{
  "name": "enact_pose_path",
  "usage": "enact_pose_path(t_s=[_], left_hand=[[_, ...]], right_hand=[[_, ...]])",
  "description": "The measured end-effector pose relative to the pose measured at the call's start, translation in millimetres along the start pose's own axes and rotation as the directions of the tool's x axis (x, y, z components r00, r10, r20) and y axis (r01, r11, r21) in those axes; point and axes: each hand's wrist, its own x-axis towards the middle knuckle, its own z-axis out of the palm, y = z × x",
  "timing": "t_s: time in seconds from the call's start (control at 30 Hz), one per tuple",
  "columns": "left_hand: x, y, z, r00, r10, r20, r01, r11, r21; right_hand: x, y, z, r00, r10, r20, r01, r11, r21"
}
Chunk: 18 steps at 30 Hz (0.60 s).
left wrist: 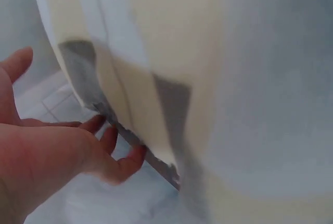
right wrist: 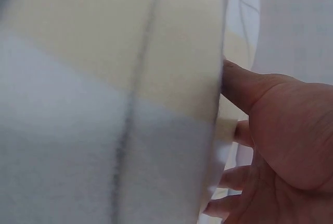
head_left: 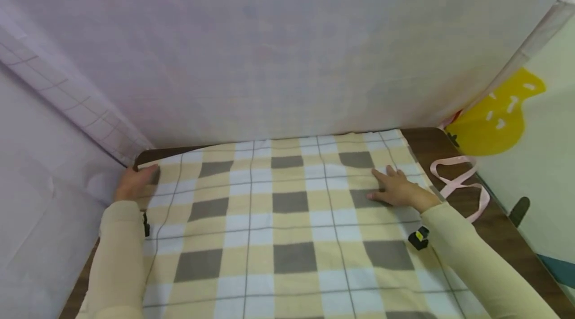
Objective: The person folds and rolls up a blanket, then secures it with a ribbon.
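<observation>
A checked cloth (head_left: 291, 229) in cream, white and grey is spread over a dark brown table. At its far left corner, my left hand (head_left: 135, 182) touches the edge. In the left wrist view the fingertips of the left hand (left wrist: 78, 148) lie along the cloth's edge (left wrist: 132, 135), with the thumb held apart. My right hand (head_left: 396, 188) rests on the far right part of the cloth, fingers spread. Seen from the right wrist, the right hand (right wrist: 291, 135) has its thumb and fingertips against the cloth (right wrist: 171, 94), partly hidden behind a fold.
A pink ribbon (head_left: 460, 159) lies looped on the table's right side (head_left: 424, 147). Beyond it, a yellow cutout (head_left: 494, 119) is at the right wall. A pale curtain-like sheet (head_left: 269, 59) hangs behind the table, and a white wall (head_left: 40, 184) stands close on the left.
</observation>
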Motion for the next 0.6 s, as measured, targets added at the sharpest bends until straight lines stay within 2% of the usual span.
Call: enact_pose_path(t_s=[0.1, 0.23, 0.4, 0.53, 0.6], left_hand=[[3.4, -3.5, -2.4, 1.0, -0.006, 0.013, 0.006, 1.0, 0.013], [8.8, -5.5, -4.8, 1.0, -0.007, 0.009, 0.008, 0.999, -0.037], [11.4, -4.0, -4.5, 0.995, -0.058, -0.085, 0.045, 0.989, -0.14], [13.5, -0.9, -5.8, 0.972, -0.177, -0.155, 0.13, 0.953, -0.273], [15.8, 0.4, -8.7, 0.958, -0.238, -0.158, 0.168, 0.917, -0.363]], right_hand=[[0, 0, -0.9, 1.0, 0.012, 0.01, -0.012, 1.0, 0.003], [1, 0, -1.2, 1.0, 0.01, 0.012, -0.01, 1.0, 0.004], [2, 1, -0.9, 1.0, 0.009, 0.012, -0.009, 1.0, -0.002], [2, 1, -0.4, 1.0, 0.011, 0.018, -0.011, 1.0, 0.002], [3, 1, 0.1, 1.0, 0.009, 0.018, -0.01, 1.0, 0.005]])
